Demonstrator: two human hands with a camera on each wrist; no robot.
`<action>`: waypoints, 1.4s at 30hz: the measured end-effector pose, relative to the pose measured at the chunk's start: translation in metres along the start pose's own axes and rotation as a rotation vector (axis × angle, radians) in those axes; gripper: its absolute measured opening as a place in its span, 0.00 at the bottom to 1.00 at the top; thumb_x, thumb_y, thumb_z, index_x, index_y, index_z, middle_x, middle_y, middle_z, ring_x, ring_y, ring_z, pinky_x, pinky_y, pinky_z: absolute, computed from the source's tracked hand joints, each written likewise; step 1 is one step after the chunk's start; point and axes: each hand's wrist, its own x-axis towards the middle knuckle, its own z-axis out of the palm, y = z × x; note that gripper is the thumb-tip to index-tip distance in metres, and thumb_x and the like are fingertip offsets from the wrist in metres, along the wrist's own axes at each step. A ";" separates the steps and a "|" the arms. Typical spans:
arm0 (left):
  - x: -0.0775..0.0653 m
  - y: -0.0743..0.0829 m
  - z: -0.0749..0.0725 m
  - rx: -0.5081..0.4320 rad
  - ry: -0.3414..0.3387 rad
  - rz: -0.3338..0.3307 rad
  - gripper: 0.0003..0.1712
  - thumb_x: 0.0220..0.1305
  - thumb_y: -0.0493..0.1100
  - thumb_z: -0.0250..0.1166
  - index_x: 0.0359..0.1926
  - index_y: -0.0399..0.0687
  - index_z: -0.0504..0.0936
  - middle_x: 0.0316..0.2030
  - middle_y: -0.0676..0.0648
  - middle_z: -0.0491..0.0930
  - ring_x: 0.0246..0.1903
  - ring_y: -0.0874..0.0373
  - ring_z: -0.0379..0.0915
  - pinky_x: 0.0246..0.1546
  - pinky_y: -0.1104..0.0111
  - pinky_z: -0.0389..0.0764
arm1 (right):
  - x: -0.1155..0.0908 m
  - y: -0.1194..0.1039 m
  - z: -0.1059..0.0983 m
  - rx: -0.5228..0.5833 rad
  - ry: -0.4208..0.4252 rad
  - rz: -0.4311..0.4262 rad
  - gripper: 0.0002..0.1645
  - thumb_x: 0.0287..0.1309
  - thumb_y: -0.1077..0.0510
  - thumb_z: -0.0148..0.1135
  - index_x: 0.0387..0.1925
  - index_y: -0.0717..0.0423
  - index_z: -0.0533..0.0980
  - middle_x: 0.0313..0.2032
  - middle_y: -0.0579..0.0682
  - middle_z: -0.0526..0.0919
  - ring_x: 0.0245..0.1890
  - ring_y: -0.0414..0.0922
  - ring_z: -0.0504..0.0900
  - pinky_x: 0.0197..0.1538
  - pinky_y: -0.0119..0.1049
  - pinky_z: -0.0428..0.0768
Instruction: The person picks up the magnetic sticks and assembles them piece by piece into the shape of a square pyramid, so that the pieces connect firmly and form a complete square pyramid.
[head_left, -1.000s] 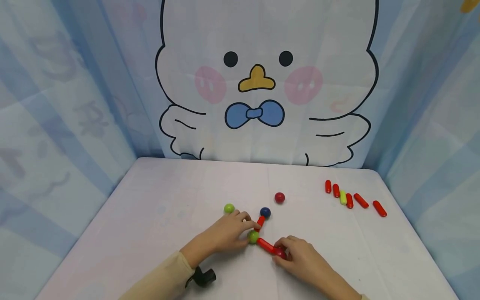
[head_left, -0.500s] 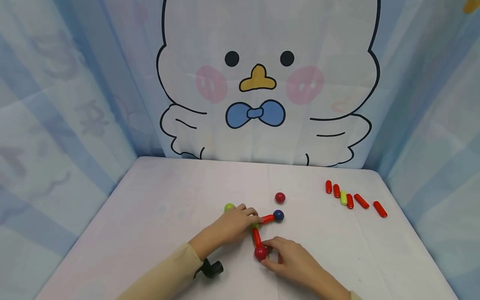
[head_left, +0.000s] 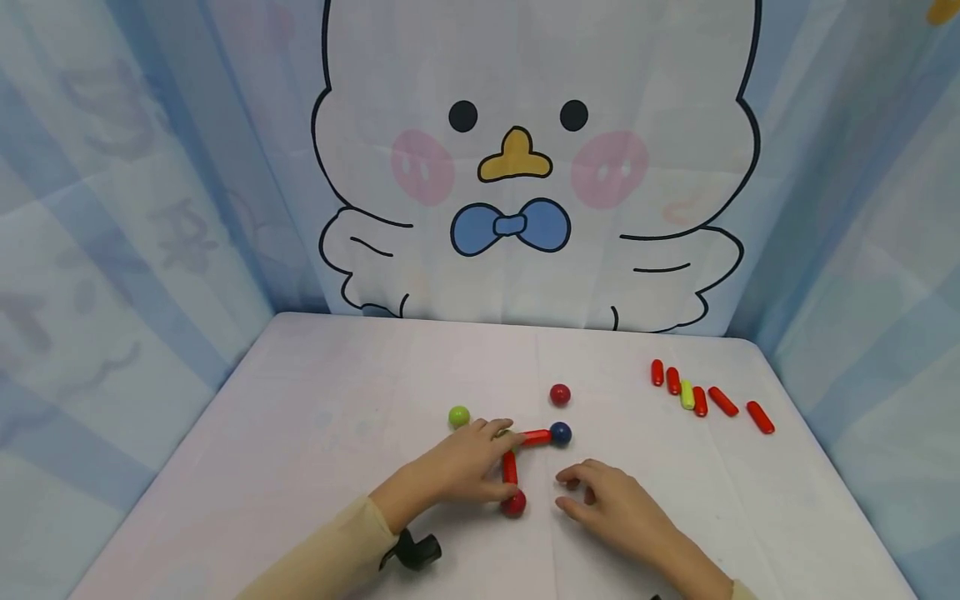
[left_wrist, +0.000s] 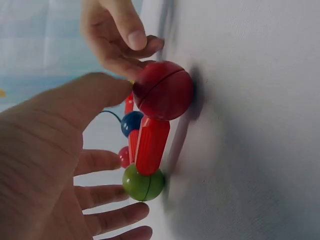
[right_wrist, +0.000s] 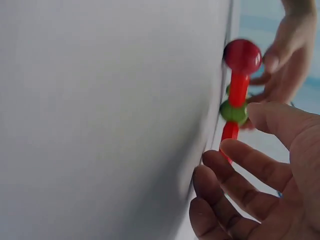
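Note:
A bent chain of balls and rods lies on the white table. In the head view its red ball (head_left: 514, 503) is nearest me, then a red rod (head_left: 510, 468), a mostly covered green ball (left_wrist: 143, 183), a second red rod (head_left: 536, 437) and a blue ball (head_left: 560, 433). My left hand (head_left: 465, 462) spans the near rod, thumb touching the red ball and fairly straight fingers spread by the green ball. To the right of the chain, my right hand (head_left: 626, 508) holds nothing, its fingers loosely bent and apart from the pieces.
Behind the chain are a loose green ball (head_left: 459, 417) and a loose red ball (head_left: 560, 395). At the back right lie several red rods (head_left: 722, 402) and one yellow-green rod (head_left: 687, 395). A black wrist camera (head_left: 420, 552) sits below the left wrist.
The chain has turned, its red ball swinging left and its blue ball right. My right hand has let go of the red ball and moved right; my left thumb has come onto that ball.

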 end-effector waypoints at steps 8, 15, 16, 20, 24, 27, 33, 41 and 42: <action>-0.004 0.003 0.000 -0.038 -0.044 -0.013 0.59 0.55 0.75 0.70 0.79 0.50 0.62 0.76 0.45 0.64 0.73 0.50 0.64 0.72 0.56 0.69 | -0.004 0.048 -0.035 -0.085 0.055 0.185 0.19 0.60 0.49 0.74 0.51 0.51 0.84 0.38 0.43 0.82 0.35 0.41 0.74 0.38 0.35 0.77; -0.008 -0.004 0.002 -0.054 -0.035 -0.029 0.56 0.55 0.74 0.71 0.77 0.53 0.65 0.75 0.50 0.66 0.72 0.53 0.65 0.70 0.54 0.71 | -0.009 0.104 -0.066 -0.137 0.179 0.257 0.21 0.64 0.51 0.69 0.53 0.59 0.82 0.44 0.56 0.84 0.39 0.50 0.78 0.45 0.50 0.84; -0.008 -0.005 0.002 -0.058 -0.035 -0.028 0.56 0.55 0.74 0.71 0.78 0.54 0.65 0.75 0.51 0.65 0.72 0.53 0.65 0.70 0.54 0.71 | -0.009 0.112 -0.069 -0.145 0.194 0.274 0.21 0.64 0.51 0.69 0.53 0.60 0.81 0.46 0.59 0.84 0.40 0.52 0.79 0.47 0.53 0.84; -0.008 -0.008 0.002 -0.065 -0.038 -0.012 0.56 0.55 0.73 0.70 0.78 0.55 0.64 0.76 0.51 0.65 0.74 0.53 0.63 0.71 0.53 0.70 | -0.010 0.139 -0.083 -0.173 0.261 0.336 0.22 0.64 0.54 0.68 0.53 0.65 0.80 0.50 0.68 0.82 0.46 0.63 0.79 0.49 0.63 0.81; -0.006 -0.010 -0.001 -0.047 -0.047 0.002 0.56 0.55 0.72 0.71 0.78 0.55 0.64 0.76 0.52 0.65 0.74 0.53 0.62 0.71 0.54 0.70 | -0.008 0.164 -0.098 -0.190 0.363 0.350 0.22 0.64 0.55 0.67 0.51 0.69 0.79 0.51 0.74 0.78 0.49 0.70 0.76 0.49 0.68 0.76; -0.003 -0.013 -0.004 -0.029 -0.049 0.014 0.56 0.54 0.73 0.71 0.78 0.56 0.64 0.76 0.53 0.65 0.74 0.52 0.63 0.71 0.54 0.70 | -0.005 0.180 -0.111 -0.182 0.432 0.349 0.23 0.64 0.57 0.65 0.51 0.72 0.78 0.51 0.77 0.73 0.49 0.73 0.72 0.48 0.70 0.77; 0.000 -0.015 -0.004 -0.042 -0.058 0.020 0.56 0.53 0.73 0.72 0.78 0.57 0.65 0.76 0.54 0.65 0.73 0.52 0.63 0.70 0.53 0.71 | 0.000 0.204 -0.125 -0.132 0.468 0.399 0.26 0.65 0.59 0.61 0.57 0.75 0.71 0.55 0.82 0.65 0.50 0.76 0.67 0.46 0.68 0.78; -0.003 -0.014 -0.008 -0.051 -0.068 0.007 0.56 0.53 0.72 0.73 0.78 0.58 0.64 0.77 0.54 0.64 0.73 0.52 0.63 0.70 0.52 0.71 | 0.012 0.219 -0.129 -0.100 0.398 0.468 0.28 0.64 0.64 0.61 0.61 0.75 0.66 0.53 0.79 0.70 0.48 0.72 0.71 0.46 0.63 0.78; -0.003 -0.014 -0.008 -0.053 -0.072 0.004 0.56 0.53 0.72 0.73 0.78 0.58 0.64 0.77 0.54 0.64 0.73 0.51 0.63 0.70 0.52 0.71 | 0.013 0.220 -0.129 -0.092 0.390 0.475 0.28 0.64 0.64 0.61 0.60 0.75 0.66 0.53 0.79 0.71 0.47 0.72 0.72 0.46 0.62 0.79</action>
